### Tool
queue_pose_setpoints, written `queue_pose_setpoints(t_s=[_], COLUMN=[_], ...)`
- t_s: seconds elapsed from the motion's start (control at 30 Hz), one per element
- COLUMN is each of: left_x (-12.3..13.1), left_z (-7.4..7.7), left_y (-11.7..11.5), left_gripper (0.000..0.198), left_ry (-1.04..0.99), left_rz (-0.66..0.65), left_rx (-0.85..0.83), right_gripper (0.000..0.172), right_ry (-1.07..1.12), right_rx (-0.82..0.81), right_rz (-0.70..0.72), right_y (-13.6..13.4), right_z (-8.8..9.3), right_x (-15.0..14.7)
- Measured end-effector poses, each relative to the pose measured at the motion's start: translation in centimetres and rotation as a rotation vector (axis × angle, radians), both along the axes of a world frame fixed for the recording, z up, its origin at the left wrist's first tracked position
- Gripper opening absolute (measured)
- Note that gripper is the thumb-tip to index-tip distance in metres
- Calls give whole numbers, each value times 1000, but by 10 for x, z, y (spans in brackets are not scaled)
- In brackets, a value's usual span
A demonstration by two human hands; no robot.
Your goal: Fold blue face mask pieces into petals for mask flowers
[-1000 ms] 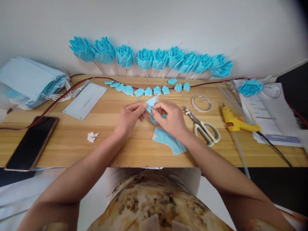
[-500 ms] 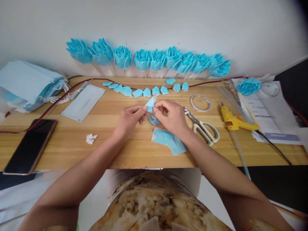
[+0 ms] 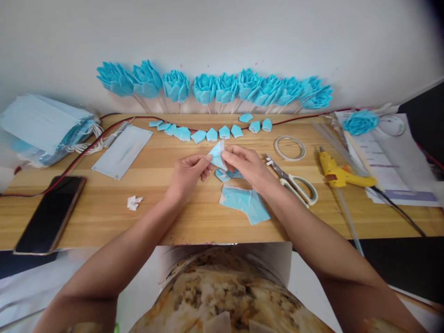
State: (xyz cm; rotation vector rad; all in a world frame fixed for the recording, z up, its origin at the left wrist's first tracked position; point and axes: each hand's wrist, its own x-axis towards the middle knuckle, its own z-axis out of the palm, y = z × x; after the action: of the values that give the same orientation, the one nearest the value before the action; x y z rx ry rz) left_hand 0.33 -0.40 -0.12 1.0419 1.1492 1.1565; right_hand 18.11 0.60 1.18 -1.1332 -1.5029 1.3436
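Observation:
Between my two hands is a small folded piece of blue fabric with a pale strip along its right side. My left hand pinches its left corner between thumb and fingers. My right hand is closed on its right edge. Just below them on the table lie small blue scraps, partly covered by the right hand. Nearer to me is a larger cut blue piece. Beyond my hands a row of folded blue petals curves across the table.
Blue fabric flowers on sticks lean against the wall. Scissors, a tape roll and a yellow glue gun lie right. Left are a phone, white scraps, a flat mask and a mask stack.
The right fingers have shifted along the folded blue piece to its right edge, so more of it and its pale strip shows. The left hand keeps its pinch. The view has shifted slightly.

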Motion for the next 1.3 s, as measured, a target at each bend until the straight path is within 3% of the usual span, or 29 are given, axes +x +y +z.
queue_pose_setpoints(t_s=[0.2, 0.53, 0.77, 1.3], left_x=[1, -3, -4, -2], left_z=[1, -3, -3, -5], left_y=[-2, 3, 2, 2], left_gripper=[35, 43, 36, 24], left_ry=[47, -148, -57, -181], left_rz=[-45, -79, -112, -155], left_rx=[26, -39, 31, -23], right_gripper=[35, 38, 42, 41], right_ry=[11, -2, -19, 7], right_rx=[-19, -4, 9, -6], right_rz=[-22, -70, -66, -55], right_y=[0, 0, 1, 1], right_z=[-4, -3, -4, -5], right_x=[-2, 2, 1, 0])
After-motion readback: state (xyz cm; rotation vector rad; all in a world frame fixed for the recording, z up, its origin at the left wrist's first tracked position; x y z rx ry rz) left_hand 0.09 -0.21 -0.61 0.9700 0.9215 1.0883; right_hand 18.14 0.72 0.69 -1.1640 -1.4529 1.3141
